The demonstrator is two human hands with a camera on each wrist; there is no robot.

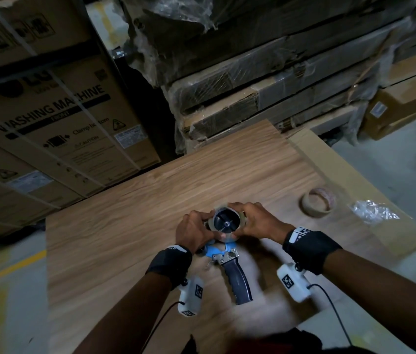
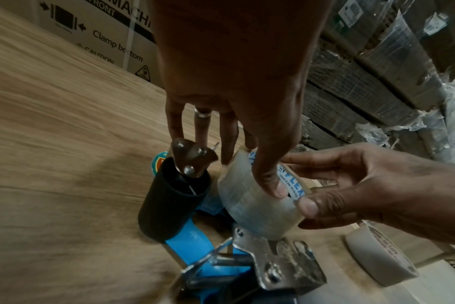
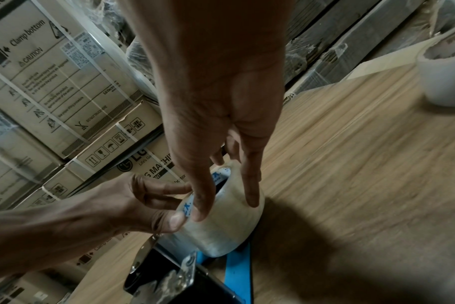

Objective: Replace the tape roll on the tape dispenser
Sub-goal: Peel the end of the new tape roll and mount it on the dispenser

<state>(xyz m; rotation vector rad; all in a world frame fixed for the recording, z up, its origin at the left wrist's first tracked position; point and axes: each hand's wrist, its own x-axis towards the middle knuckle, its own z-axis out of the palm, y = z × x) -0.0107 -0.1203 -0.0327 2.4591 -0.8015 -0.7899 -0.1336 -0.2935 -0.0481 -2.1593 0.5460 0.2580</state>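
A blue tape dispenser [image 1: 217, 249] with a black handle [image 1: 238, 280] lies on the wooden table [image 1: 130, 226]. A clear tape roll [image 2: 252, 207] with blue print on its core sits over the dispenser's dark hub [image 1: 227, 222]. My left hand [image 1: 203, 227] grips the roll from the left, thumb on its near rim. My right hand [image 1: 249, 221] grips it from the right, thumb meeting the left thumb. In the right wrist view the roll [image 3: 221, 226] sits above the blue frame [image 3: 237, 267]. The black rubber roller [image 2: 174, 197] stands beside the roll.
An almost bare cardboard tape core [image 1: 318, 201] lies on the table to the right, with crumpled clear wrap [image 1: 373, 213] beyond it on a cardboard sheet [image 1: 350, 175]. Washing machine cartons [image 1: 61, 123] stand at the left, wrapped stacks [image 1: 252, 93] behind the table.
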